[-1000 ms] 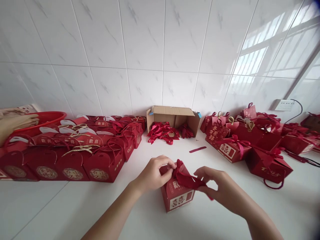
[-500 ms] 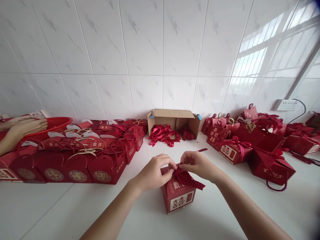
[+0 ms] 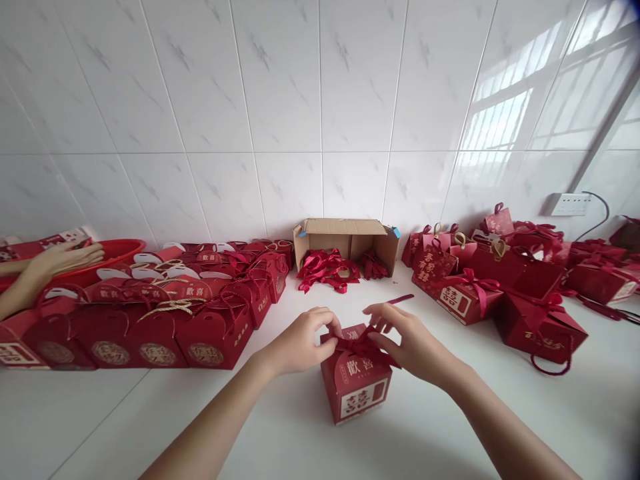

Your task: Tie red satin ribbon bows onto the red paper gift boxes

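Note:
A small red gift box with white and gold characters stands upright on the white table in front of me. Across its top lies a dark red ribbon, gathered into a bow-like knot. My left hand pinches the ribbon's left side between thumb and fingertips. On the other side my right hand has thumb and fingers apart, the thumb against the ribbon's right part. My right fingers partly hide the ribbon's end.
Rows of red gift boxes fill the left. A cardboard box with loose red ribbons stands against the tiled wall. More red boxes crowd the right. Another person's hand is over a red basin at far left.
My right hand has loosened its pinch on the ribbon and spread its fingers, shifting slightly right. The left hand keeps its pinch, a little further left. The other person's hand moved slightly right.

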{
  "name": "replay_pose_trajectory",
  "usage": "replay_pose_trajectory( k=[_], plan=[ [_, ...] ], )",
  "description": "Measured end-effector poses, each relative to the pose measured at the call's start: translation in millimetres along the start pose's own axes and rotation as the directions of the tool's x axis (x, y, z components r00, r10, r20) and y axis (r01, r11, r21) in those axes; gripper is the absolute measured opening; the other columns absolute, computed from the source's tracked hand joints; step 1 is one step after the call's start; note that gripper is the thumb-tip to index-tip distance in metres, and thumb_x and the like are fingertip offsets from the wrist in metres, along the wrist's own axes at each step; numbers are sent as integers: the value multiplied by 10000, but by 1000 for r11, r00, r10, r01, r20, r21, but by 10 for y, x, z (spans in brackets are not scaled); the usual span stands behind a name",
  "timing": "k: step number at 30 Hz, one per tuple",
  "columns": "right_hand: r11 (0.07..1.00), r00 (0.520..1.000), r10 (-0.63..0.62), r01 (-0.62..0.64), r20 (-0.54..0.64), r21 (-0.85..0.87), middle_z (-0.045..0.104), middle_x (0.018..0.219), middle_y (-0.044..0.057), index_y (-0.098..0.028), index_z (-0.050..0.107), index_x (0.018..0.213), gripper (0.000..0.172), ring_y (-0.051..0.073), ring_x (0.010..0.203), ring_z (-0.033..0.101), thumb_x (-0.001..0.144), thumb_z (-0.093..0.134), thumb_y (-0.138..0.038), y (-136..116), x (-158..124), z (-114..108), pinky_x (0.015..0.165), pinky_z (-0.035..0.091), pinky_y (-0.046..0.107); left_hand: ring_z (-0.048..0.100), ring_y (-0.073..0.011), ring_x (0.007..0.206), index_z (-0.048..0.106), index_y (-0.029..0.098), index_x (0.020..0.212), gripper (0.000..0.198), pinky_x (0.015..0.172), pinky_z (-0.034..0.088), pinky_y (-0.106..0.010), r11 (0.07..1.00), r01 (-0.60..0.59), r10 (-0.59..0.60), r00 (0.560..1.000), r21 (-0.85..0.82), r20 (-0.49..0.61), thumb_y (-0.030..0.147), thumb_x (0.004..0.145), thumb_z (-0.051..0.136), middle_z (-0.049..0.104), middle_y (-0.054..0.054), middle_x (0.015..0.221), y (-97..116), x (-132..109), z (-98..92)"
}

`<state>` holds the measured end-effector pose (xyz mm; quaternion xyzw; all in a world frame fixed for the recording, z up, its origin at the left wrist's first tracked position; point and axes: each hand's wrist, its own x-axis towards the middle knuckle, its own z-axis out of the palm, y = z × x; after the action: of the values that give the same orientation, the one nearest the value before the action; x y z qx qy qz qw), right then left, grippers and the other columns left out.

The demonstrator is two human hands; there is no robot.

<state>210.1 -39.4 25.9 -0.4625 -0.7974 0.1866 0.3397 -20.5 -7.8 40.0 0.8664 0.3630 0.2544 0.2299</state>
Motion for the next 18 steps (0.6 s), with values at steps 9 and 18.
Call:
replay_pose_trajectory(
  k=[9,18],
  plan=[
    [980,975,158,-135,158,-148,630,923,23,-246,635,899,124,171,759,593,865,560,-339,-14,-393,-113,697,476,314,439,-206,1217,573,235,865,114,1034,349,-379,973,118,-90,985,-197,147,324,867,501,505,-69,1239,-138,3,101],
    [999,947,-28,19,319,31,665,812,-7,-239,668,811,175,128,697,579,791,536,-127,-562,-463,32,644,464,230,441,-225,1184,485,216,769,157,978,407,-401,975,56,-35,994,-213,102,340,840,550,540,-75,1170,-164,23,195]
  ],
)
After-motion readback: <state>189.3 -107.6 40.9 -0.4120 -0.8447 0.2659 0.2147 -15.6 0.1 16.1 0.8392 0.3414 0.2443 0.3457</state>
